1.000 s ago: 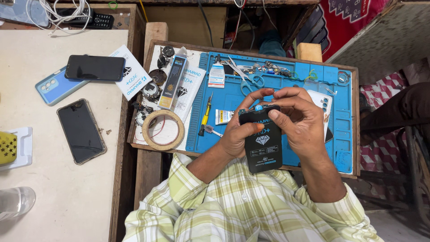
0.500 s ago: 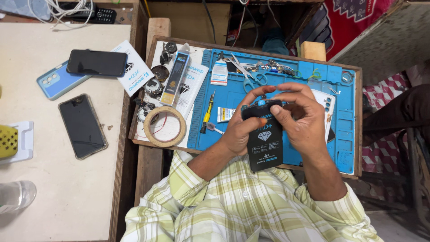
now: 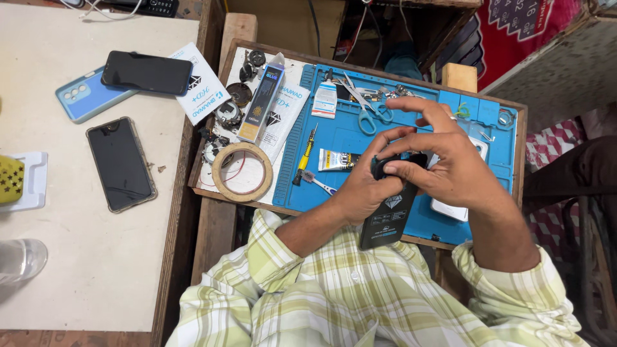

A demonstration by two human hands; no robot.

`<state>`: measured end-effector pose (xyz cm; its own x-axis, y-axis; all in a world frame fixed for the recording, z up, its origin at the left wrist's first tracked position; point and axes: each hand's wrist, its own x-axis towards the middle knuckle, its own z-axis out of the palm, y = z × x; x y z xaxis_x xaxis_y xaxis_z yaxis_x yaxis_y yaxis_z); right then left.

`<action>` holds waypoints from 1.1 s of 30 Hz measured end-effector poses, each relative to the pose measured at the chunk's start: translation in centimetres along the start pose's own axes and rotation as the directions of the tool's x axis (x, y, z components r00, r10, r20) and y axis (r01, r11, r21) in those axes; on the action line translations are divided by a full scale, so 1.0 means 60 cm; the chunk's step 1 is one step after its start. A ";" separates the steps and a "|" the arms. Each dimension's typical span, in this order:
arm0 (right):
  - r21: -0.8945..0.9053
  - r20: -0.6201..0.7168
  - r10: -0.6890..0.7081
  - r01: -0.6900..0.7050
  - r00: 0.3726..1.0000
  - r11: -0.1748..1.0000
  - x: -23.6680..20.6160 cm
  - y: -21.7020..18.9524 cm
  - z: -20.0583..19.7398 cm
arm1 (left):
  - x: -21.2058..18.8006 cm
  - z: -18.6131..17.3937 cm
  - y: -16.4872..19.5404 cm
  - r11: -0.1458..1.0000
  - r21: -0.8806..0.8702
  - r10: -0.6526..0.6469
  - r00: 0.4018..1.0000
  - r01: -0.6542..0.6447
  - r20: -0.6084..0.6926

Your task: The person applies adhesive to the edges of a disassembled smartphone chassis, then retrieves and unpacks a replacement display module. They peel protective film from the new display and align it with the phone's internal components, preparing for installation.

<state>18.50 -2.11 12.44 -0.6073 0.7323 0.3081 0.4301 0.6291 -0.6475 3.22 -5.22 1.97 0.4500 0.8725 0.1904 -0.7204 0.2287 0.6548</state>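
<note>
Both my hands meet over the blue work mat (image 3: 334,186). My left hand (image 3: 363,186) grips the upper end of a long black flat packet (image 3: 389,218) that hangs down toward my chest. My right hand (image 3: 450,164) pinches the packet's top edge from the other side, its outer fingers spread above. A white phone-shaped item (image 3: 450,211) lies on the mat partly under my right hand.
On the mat lie scissors (image 3: 366,115), a small yellow screwdriver (image 3: 305,153) and a small tube (image 3: 337,160). A tape roll (image 3: 242,171), a glue box (image 3: 262,106) and small parts sit at the tray's left. Three phones (image 3: 121,164) lie on the pale table.
My hands and the black packet have shifted slightly right and down over the mat. My right hand's fingers have spread more at the packet's top.
</note>
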 end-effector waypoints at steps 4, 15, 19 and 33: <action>-0.013 -0.005 0.040 -0.040 0.999 0.999 -0.003 0.000 0.005 | 0.001 -0.003 -0.006 1.000 0.024 -0.002 1.000 0.003 -0.024; 0.021 -0.090 0.085 -0.084 0.992 0.996 -0.012 0.007 0.021 | 0.001 -0.006 -0.003 1.000 -0.003 -0.004 1.000 0.004 -0.010; 0.045 -0.094 0.088 -0.085 0.992 0.995 -0.011 0.007 0.022 | 0.002 -0.008 -0.004 0.999 0.002 -0.038 0.999 0.038 -0.015; 0.285 -0.442 0.184 -0.057 0.878 0.957 -0.074 0.025 0.034 | 0.000 0.001 0.017 0.971 -0.227 -0.071 0.996 0.079 0.047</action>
<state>20.49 -4.91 8.69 -0.1591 0.8738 0.4596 0.2552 0.4861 -0.8358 2.52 -4.99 2.67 0.5240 0.8329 0.1778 -0.7832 0.3893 0.4848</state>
